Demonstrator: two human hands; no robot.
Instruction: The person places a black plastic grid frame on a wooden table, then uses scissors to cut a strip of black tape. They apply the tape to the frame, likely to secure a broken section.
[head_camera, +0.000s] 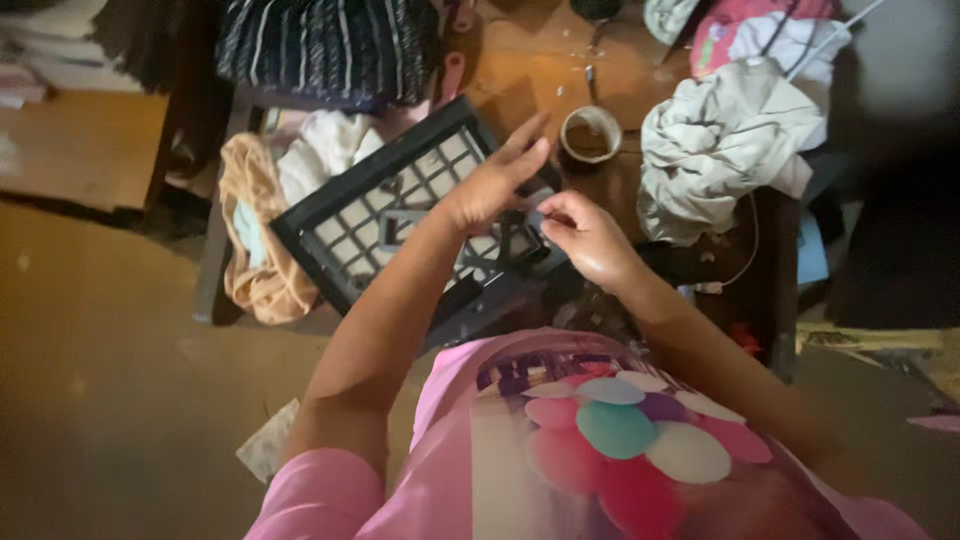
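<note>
A black square grille frame with a lattice of openings lies tilted in front of me, resting on a low wooden table. My left hand lies on its upper right part, fingers stretched toward the far corner. My right hand is curled at the frame's right edge, fingertips pinched together on something small that I cannot make out. Both forearms reach out from my pink shirt at the bottom.
A small round cup stands on the wooden table beyond my hands. A crumpled grey cloth lies right, with more clothes behind. Tan and white cloths hang left of the frame. A striped cloth drapes at the back.
</note>
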